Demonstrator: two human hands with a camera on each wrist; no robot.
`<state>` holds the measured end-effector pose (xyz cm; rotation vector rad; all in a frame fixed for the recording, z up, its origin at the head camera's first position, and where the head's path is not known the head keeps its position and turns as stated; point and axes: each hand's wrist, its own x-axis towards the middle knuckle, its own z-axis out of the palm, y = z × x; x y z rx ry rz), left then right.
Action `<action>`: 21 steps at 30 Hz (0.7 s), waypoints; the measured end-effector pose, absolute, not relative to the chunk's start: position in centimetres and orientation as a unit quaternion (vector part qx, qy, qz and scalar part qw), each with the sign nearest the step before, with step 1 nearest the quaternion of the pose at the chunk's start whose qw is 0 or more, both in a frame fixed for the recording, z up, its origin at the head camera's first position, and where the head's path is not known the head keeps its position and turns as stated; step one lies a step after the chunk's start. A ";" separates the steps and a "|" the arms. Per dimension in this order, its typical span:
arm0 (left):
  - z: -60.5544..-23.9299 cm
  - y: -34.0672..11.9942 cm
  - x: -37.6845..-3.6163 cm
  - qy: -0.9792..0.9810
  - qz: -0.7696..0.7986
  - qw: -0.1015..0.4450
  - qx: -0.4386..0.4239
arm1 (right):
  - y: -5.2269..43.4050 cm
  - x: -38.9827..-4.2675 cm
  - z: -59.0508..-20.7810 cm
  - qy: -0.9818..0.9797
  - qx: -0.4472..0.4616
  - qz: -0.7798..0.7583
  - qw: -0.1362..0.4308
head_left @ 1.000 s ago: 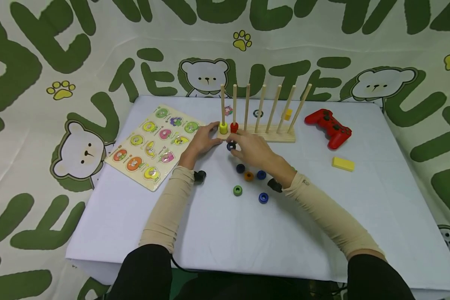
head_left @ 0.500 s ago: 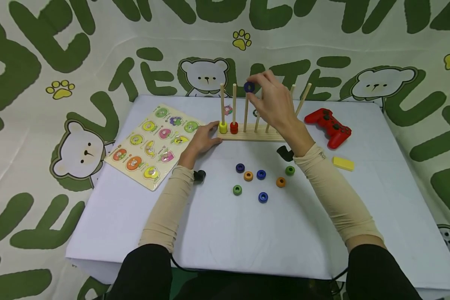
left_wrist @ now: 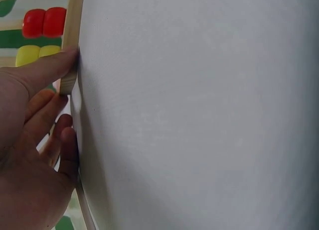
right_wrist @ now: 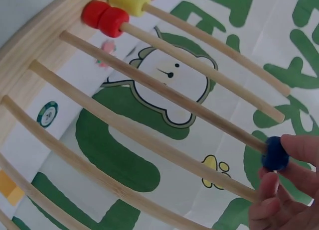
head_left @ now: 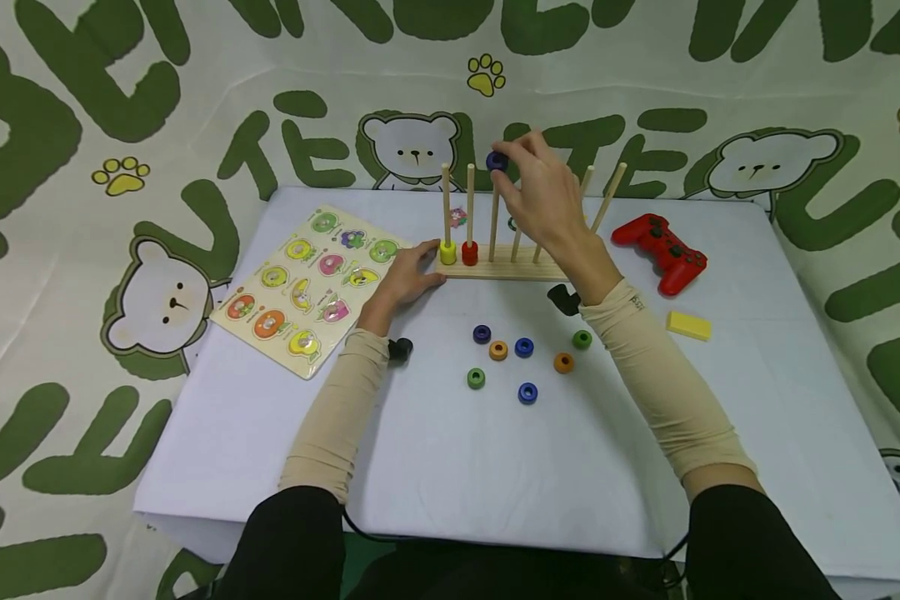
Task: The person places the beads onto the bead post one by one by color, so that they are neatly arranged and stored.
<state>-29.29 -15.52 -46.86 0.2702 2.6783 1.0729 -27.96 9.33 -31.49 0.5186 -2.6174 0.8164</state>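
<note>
A wooden peg rack stands on the white table, with a row of several upright pegs. Two yellow beads sit low on the end peg and two red beads on the one beside it. My left hand grips the left end of the rack's base, its thumb on the long front edge. Between thumb and fingers my right hand pinches a dark blue bead at the tip of the third peg.
Loose blue, orange and green beads, among them a green bead, lie in front of the rack. A fruit puzzle board is at left. To the right are a red game controller and a yellow block.
My right hand has lifted the dark blue bead from beside the rack's base up to the third peg's tip. The left hand has stayed at the base's end.
</note>
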 end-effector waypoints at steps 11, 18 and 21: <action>-47.1 -16.0 -29.1 0.917 0.369 0.119 0.089 | 8.9 -27.6 -32.2 -0.941 0.153 0.272 0.131; -47.0 -15.8 -29.3 0.916 0.372 0.117 0.098 | 9.3 -25.0 -33.9 -0.892 0.240 0.308 0.227; -47.0 -15.6 -29.3 0.918 0.368 0.118 0.094 | 9.1 -22.9 -35.8 -0.901 0.279 0.282 0.175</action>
